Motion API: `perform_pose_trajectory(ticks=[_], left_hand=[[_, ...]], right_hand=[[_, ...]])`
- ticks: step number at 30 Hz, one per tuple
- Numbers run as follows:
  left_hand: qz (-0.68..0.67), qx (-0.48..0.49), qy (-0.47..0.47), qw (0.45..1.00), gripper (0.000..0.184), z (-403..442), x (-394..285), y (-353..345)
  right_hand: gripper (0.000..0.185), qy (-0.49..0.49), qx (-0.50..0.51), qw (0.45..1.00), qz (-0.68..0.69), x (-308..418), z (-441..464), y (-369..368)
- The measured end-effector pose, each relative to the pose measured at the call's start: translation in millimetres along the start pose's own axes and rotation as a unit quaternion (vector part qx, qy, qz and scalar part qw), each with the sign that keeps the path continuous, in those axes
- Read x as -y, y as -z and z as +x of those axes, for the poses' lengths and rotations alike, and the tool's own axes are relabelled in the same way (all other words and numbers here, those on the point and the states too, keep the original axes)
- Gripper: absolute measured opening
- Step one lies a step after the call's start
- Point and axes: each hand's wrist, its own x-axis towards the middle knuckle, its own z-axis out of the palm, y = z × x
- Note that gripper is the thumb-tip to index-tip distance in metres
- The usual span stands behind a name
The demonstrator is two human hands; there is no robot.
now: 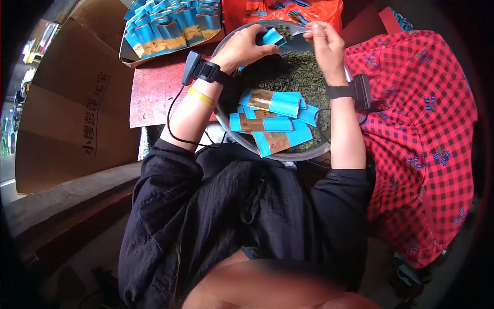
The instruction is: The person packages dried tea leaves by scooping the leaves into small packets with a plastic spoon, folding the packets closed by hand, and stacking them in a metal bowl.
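My left hand [248, 47] is closed around a small blue packet [272, 36] above the far side of a round metal basin. Across from it, my right hand [327, 45] pinches a small, shiny, spoon-like tool [300, 32] that points toward the packet; its far end is hard to make out. Dried green leaves, like loose tea [288, 72], fill the basin [222, 119]. On the leaves in the near part lie several flat blue-and-gold packets [283, 105], overlapping one another.
A carton [177, 47] packed with upright blue-and-gold packets stands at the back left on a red board [152, 95]. Behind the basin, a red plastic bag [329, 10] holds more packets. A cardboard sheet [62, 103] rises at left. Red checked cloth [417, 129] drapes on the right.
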Motion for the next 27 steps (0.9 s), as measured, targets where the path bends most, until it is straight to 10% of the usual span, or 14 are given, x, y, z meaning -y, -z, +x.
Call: perform_pose_trajectory(ticks=[8, 19, 27], left_hand=[[-0.010, -0.010, -0.011, 1.000, 0.050, 2, 1, -3], [-0.005, -0.003, 0.006, 1.000, 0.052, 1, -2, -1], [-0.012, -0.001, 0.014, 1.000, 0.052, 1, -3, 0]], right_hand=[[0.017, 0.170, 0.053, 0.971, -0.159, 16, -13, -16], [0.022, 0.098, -0.093, 0.974, -0.181, 0, 1, 3], [0.025, 0.003, 0.182, 0.932, -0.313, -10, -20, -11]])
